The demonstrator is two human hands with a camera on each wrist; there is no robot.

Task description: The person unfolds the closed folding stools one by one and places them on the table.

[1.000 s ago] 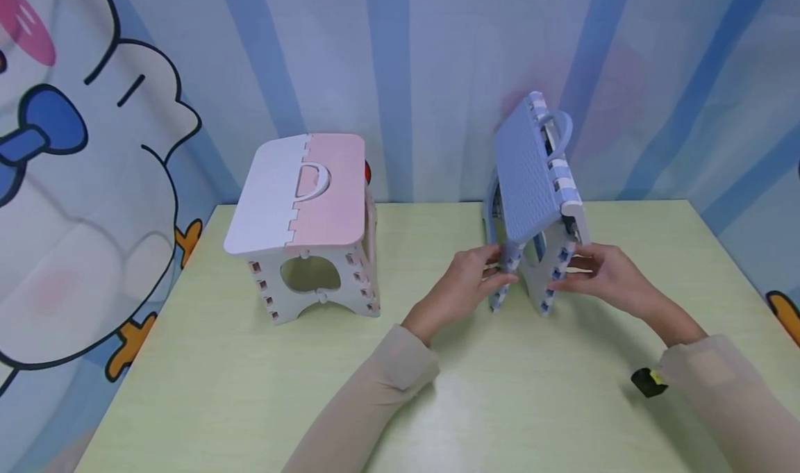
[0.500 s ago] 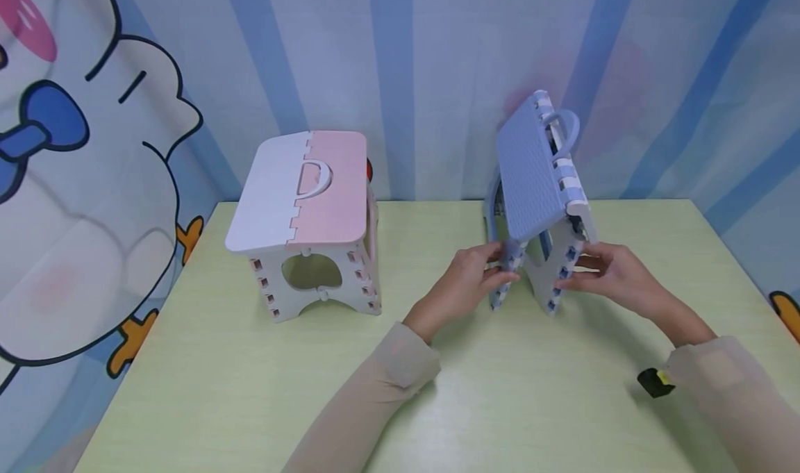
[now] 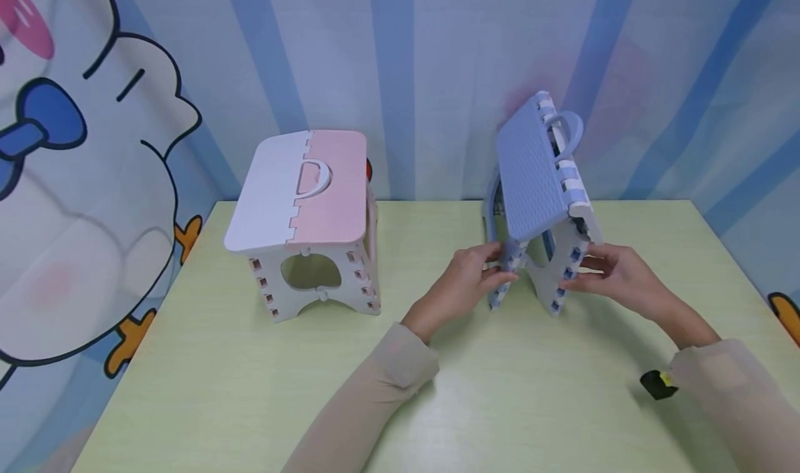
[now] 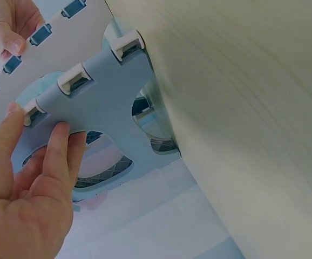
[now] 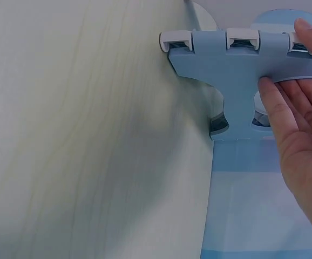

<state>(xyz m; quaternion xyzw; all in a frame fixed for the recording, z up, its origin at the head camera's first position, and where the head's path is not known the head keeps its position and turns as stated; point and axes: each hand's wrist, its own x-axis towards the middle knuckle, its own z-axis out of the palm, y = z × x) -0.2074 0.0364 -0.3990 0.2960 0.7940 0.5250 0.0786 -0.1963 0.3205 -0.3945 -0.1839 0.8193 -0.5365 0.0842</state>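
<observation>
A blue and white folding stool (image 3: 530, 174) stands partly unfolded at the back right of the table, its top tented and its carry handle (image 3: 570, 134) sticking out on the right. My left hand (image 3: 459, 282) grips the hinged edge of its left leg panel, thumb outside and fingers reaching into the cut-out, as the left wrist view shows. On the other side, my right hand (image 3: 619, 278) holds the hinged edge of the right leg panel (image 5: 239, 81) in the same way. The two leg panels stand apart at their feet.
A pink and white folding stool (image 3: 331, 209) stands fully unfolded on the left of the pale wooden table (image 3: 237, 396). Behind the table hangs a striped blue backdrop (image 3: 431, 77) with cartoon figures. A small black item (image 3: 659, 385) is at my right sleeve.
My right hand has moved slightly to the right with the right leg panel, so the stool's legs and top halves are spread a little wider. My left hand keeps almost the same place.
</observation>
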